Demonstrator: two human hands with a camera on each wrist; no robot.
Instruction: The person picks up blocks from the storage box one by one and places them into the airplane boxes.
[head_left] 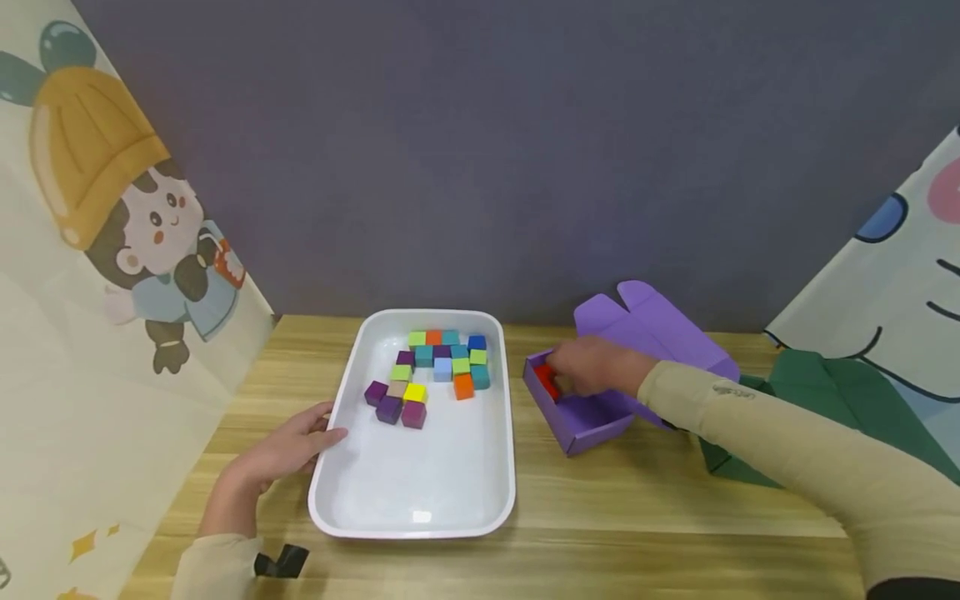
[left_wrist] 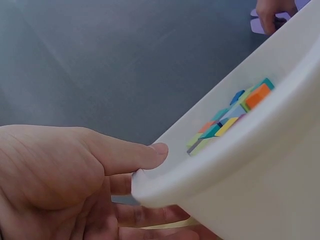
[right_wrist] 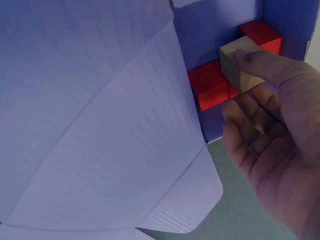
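My left hand point(head_left: 288, 442) grips the left rim of a white tray point(head_left: 420, 500), thumb over the edge and fingers underneath. Colored cubes point(head_left: 442, 369) lie together in the tray's far half, among them purple, teal, lime, orange and yellow ones. Inside an open purple box point(head_left: 592, 437), my right hand point(head_left: 588, 365) pinches a plain wooden cube point(right_wrist: 245, 75). Red cubes point(right_wrist: 207, 85) sit right beside and behind it at the far end of the box, as the right wrist view shows. In the head view the red point(head_left: 546, 381) is partly hidden by the hand.
The purple lid point(head_left: 667, 342) stands folded back to the right of the box. A green cardboard box point(head_left: 825, 400) lies farther right, partly under the right forearm. A dark wall point(head_left: 525, 167) closes off the back of the wooden table point(head_left: 600, 533).
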